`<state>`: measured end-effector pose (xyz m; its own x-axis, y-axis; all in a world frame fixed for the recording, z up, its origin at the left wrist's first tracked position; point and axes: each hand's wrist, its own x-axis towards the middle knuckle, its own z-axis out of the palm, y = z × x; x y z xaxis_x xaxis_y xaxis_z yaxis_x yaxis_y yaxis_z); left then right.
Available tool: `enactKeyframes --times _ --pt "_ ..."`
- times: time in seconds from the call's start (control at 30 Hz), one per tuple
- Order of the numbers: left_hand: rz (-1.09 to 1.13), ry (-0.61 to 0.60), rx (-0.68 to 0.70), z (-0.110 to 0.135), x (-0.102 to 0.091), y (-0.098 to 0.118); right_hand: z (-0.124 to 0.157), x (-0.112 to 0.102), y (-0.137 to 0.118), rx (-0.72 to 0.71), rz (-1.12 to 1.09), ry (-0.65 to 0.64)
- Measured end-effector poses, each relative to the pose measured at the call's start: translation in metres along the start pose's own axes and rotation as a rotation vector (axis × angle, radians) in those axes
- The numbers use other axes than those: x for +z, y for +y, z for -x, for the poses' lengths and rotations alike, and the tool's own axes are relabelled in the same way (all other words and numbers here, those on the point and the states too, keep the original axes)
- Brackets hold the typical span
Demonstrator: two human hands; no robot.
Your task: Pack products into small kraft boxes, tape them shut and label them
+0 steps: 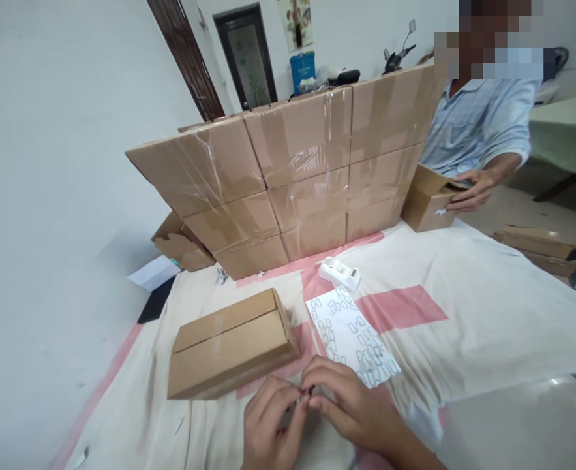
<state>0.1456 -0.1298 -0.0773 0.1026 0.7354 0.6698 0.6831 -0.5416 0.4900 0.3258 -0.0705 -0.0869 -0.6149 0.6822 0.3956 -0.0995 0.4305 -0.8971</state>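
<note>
Two bare hands meet at the bottom of the view, fingertips almost touching: the left hand (271, 418) and the right hand (344, 397) pinch a small piece (310, 390) between them, partly dark and too small to make out, over the cloth (464, 326). Just beyond the left hand lies a closed box (233, 346), its flaps meeting in a seam along the top. Near the right hand a sheet (336, 328) lies flat, covered with drawn outlines of little rectangles, and a white device (340, 274) sits right at its far edge. Behind these stand taped boxes (312, 196), stacked three high and three across on the side facing the hands. Near their left end is an open box (184, 248); at their right, a co-worker's hand (473, 189) is on a carton (427, 205) with a raised flap.
</note>
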Motion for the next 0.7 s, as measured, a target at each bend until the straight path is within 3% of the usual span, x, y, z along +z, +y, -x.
enactKeyframes --times 0.2,0.37,0.6,0.7 --pt "0.166 -0.003 -0.080 -0.004 -0.010 0.005 0.004 0.016 0.002 0.030 -0.192 0.063" --pt "0.335 -0.101 -0.131 -0.008 -0.019 0.008 0.001 0.025 -0.002 0.026 -0.482 0.046" --pt "0.289 -0.094 -0.184 -0.010 -0.027 0.008 -0.005 0.035 -0.006 -0.073 -0.497 0.131" --pt "0.255 -0.174 -0.102 -0.011 -0.029 0.012 -0.010 0.031 -0.003 -0.045 -0.500 0.201"
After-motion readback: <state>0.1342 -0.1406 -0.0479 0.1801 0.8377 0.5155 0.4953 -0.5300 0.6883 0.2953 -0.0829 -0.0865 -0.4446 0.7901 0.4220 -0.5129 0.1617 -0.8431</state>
